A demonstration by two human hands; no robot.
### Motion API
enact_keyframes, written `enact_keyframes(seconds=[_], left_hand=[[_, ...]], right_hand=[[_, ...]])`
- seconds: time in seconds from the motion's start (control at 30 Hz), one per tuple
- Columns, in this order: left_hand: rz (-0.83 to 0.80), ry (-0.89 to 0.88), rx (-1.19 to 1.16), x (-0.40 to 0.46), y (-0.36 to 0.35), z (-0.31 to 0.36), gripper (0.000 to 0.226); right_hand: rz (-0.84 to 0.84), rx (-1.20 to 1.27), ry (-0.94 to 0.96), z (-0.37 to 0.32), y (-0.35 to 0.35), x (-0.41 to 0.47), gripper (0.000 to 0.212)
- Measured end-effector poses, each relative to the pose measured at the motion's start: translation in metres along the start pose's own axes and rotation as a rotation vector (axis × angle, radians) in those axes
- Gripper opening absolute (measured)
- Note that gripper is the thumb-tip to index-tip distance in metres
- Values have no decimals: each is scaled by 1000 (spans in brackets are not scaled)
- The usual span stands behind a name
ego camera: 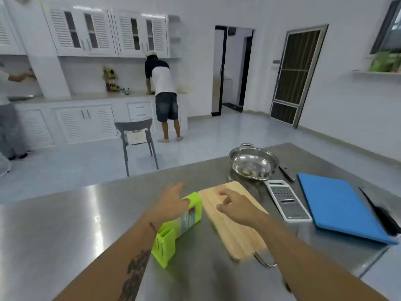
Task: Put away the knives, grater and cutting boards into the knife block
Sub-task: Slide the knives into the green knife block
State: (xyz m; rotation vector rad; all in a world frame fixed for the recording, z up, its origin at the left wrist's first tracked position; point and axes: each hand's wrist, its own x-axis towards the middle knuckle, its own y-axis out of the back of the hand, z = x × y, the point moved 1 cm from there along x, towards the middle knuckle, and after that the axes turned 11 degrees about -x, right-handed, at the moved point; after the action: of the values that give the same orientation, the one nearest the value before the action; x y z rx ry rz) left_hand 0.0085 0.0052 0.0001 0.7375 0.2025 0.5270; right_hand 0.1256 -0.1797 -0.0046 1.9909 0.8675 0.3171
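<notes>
Knife block [176, 230]: a green plastic block is seen lying on its side on the steel table [65, 224], slots turned toward the camera. All the slots that can be seen are empty.
Left hand [171, 203]: it is laid over the far end of the block, fingers spread, thumb pressed on the top edge. A full grasp cannot be confirmed; the block seems only steadied.
Right hand [236, 206]: it is held just above the wooden board [232, 220], fingers curled and half open. Nothing is held in it.
Wooden board: it is placed flat, just beside the block, with a metal loop at its near end.
Grater [287, 200]: it is placed flat to the right of the board, apart from it.
Blue board [338, 207]: it is placed flat further right, with 1 dark knife [378, 209] along its right edge.
Second knife [286, 172]: it is seen near the steel pot [252, 162], behind the grater.
Progress: by judgement, nothing is stored yet; 5 items are left out.
Risk 1: the block may slide or roll on the smooth steel if a board is pushed in while it is only lightly pressed.
Risk 2: the flat board gives little edge to grip, so it may slip from the fingers.
Risk 3: the knife near the table edge may be knocked off when the blue board is lifted.
</notes>
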Motion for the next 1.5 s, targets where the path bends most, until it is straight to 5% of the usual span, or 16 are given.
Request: enact_keyframes(seconds=[0.2,0.33,0.5,0.67,0.97,1.2,1.33,1.5], left_hand=[[-34,82,130,26,-48,-15,51],[28,135,397,41,-72,-22,62],[40,133,450,53,-84,-29,72],[34,114,323,47,-74,-18,82],[332,-2,-77,-1,-29,-12,87],[522,95,-195,-66,8,-52,86],[581,180,-227,-107,26,-83,79],[627,196,-364,-130,42,-107,72]], right_hand=[[-145,15,-26,51,-23,27,55],[-207,46,2,79,-30,49,53],[-281,76,10,100,-30,67,52],[-320,82,38,95,-26,75,52],[-351,111,131,38,-28,70,52],[-378,169,236,-45,-59,41,64],[-364,220,257,-88,-85,22,53],[-352,281,280,-118,-121,9,74]])
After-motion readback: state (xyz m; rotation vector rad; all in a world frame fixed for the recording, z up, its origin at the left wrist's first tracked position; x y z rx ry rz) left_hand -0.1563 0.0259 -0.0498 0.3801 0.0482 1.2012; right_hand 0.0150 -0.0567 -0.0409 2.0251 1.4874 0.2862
